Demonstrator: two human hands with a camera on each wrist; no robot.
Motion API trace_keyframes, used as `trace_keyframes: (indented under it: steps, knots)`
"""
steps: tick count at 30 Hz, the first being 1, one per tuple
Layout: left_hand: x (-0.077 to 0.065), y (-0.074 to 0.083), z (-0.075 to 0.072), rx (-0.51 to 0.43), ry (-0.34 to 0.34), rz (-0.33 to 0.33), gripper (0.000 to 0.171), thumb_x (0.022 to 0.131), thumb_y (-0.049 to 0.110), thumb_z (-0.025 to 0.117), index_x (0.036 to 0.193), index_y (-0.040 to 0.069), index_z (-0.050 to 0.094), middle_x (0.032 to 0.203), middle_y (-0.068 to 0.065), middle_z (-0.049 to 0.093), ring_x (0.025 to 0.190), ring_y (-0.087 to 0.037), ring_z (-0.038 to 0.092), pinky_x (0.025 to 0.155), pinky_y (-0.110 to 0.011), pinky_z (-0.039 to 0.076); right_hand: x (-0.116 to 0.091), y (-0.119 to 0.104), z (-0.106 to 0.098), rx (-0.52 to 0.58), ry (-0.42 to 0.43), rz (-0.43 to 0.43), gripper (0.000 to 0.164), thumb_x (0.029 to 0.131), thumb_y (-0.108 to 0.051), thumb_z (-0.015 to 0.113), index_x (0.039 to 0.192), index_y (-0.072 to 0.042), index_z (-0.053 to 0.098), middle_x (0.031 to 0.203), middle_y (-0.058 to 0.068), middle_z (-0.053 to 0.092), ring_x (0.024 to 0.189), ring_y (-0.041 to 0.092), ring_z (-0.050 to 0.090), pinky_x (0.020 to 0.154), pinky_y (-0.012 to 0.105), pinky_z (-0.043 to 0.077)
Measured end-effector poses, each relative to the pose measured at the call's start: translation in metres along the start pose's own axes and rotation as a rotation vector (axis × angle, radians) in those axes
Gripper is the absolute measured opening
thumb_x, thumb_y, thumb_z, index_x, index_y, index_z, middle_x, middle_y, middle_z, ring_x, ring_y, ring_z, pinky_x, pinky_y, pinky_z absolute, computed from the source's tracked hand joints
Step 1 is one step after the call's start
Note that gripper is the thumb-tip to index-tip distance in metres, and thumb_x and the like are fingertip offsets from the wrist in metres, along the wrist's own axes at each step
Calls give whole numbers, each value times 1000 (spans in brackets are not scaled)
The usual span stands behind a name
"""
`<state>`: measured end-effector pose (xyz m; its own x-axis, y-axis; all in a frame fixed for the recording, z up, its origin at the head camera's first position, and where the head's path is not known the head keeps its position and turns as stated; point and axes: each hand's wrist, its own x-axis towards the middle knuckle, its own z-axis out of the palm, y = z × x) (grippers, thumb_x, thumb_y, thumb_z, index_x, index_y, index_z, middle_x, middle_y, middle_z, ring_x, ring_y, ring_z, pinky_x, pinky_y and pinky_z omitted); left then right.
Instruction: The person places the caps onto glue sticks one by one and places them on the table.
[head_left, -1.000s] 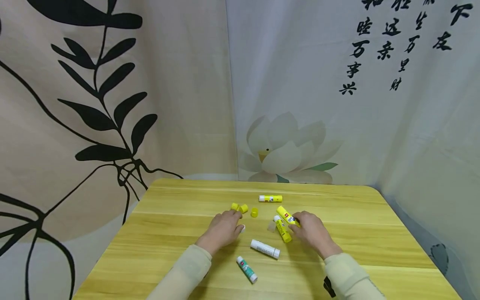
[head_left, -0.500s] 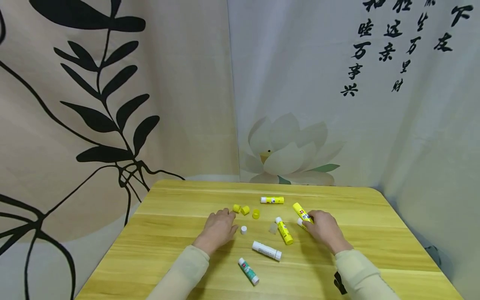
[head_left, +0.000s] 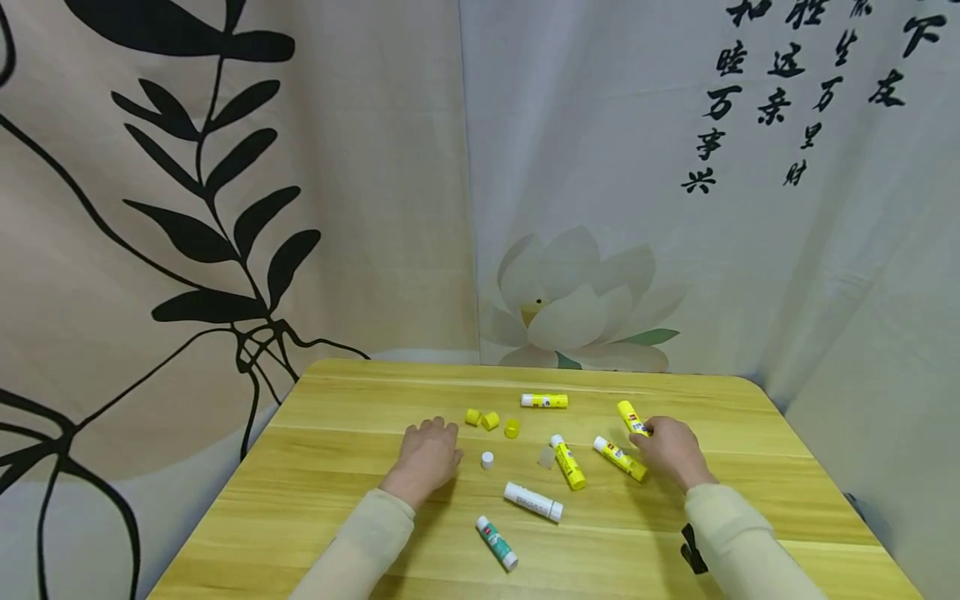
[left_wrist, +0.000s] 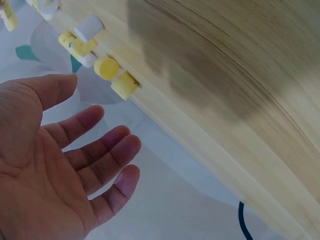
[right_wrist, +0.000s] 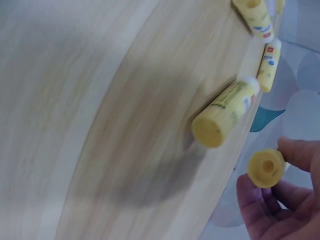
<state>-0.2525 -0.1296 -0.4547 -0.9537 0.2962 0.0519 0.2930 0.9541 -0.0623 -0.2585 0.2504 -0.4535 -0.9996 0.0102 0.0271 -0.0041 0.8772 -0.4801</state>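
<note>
Right hand [head_left: 671, 450]: pinches yellow cylindrical plastic tube [head_left: 632, 417]; holed end [right_wrist: 266, 169] shows only in right wrist view
Left hand [head_left: 426, 458]: fingers loosely spread; palm [left_wrist: 42, 185] shows only in left wrist view

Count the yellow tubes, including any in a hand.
4: a yellow tube in the right hand, another beside that hand on the table, a third to its left, the fourth farthest back.

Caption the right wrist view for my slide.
Right hand pinching a yellow tube, with more yellow tubes lying on the wooden table.
</note>
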Motion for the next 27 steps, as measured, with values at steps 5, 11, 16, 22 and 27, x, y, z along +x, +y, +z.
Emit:
trace_keyframes:
  steps: [5,11,16,22,27]
  knots:
    - [-2,-3,0,4,-36,-27,37,94,37,67,117,7,65,105,-11,63,100,-29,61,87,-49,51,5,9,0,11,-2,28,37,94,-22,62,107,13,65,97,19,68,81,27,59,74,46,50]
    - [-3,-4,0,-6,-61,-55,38,95,37,67,119,7,65,109,-13,63,103,-31,60,88,-51,50,10,17,1,23,3,52,36,94,-22,62,104,13,65,95,21,68,84,30,62,77,50,51]
    - [-2,-3,0,-8,-69,-66,38,95,36,67,119,7,65,112,-14,63,106,-31,59,91,-52,48,16,25,3,26,2,79,37,93,-22,62,101,14,66,95,23,68,81,30,60,75,47,50]
    - [-2,-4,1,-7,-80,-73,39,95,37,66,121,7,64,113,-14,62,108,-32,59,94,-53,47,19,33,2,16,14,128,31,92,-24,62,83,5,66,76,11,63,70,26,55,64,38,45]
    - [-3,-4,1,0,-92,-79,41,96,38,64,124,7,63,116,-14,62,111,-32,58,96,-53,46,24,33,3,20,24,142,35,92,-24,61,62,-8,54,60,3,51,58,21,47,55,32,38]
